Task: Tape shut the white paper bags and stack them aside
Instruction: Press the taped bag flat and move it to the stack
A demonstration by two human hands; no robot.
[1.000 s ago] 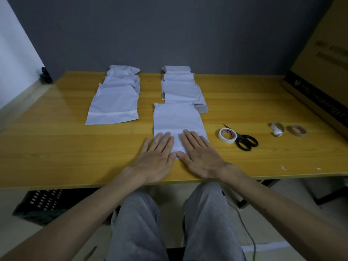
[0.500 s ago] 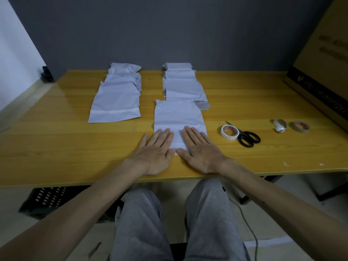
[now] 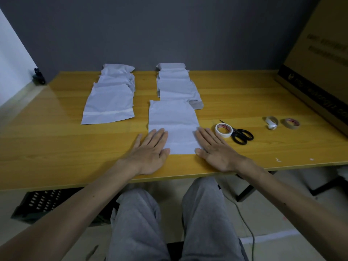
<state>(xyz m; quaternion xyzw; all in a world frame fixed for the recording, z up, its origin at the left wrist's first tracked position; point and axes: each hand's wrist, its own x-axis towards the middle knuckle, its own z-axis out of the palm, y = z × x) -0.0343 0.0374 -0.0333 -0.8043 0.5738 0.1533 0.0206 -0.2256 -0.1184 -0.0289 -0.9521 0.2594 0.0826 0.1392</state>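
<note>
A white paper bag [image 3: 174,123] lies flat near the front edge of the yellow table [image 3: 56,147], its near end folded over. My left hand [image 3: 150,151] lies flat with straight fingers on the bag's left near corner. My right hand [image 3: 214,147] lies flat on its right near corner. Behind it is a row of white bags [image 3: 177,85]. To the left lies a stack of white bags [image 3: 111,102], the top one with a strip of tape across it. A roll of white tape [image 3: 223,130] stands right of my right hand, touching black scissors [image 3: 241,135].
Two more tape rolls, one whitish [image 3: 271,123] and one brown [image 3: 290,123], lie farther right. A large cardboard box [image 3: 320,63] leans at the table's right side. A black crate [image 3: 43,204] sits under the table at left. A grey wall stands behind.
Both hands have slid apart along the bag's near end, from side by side at its middle to its two corners.
</note>
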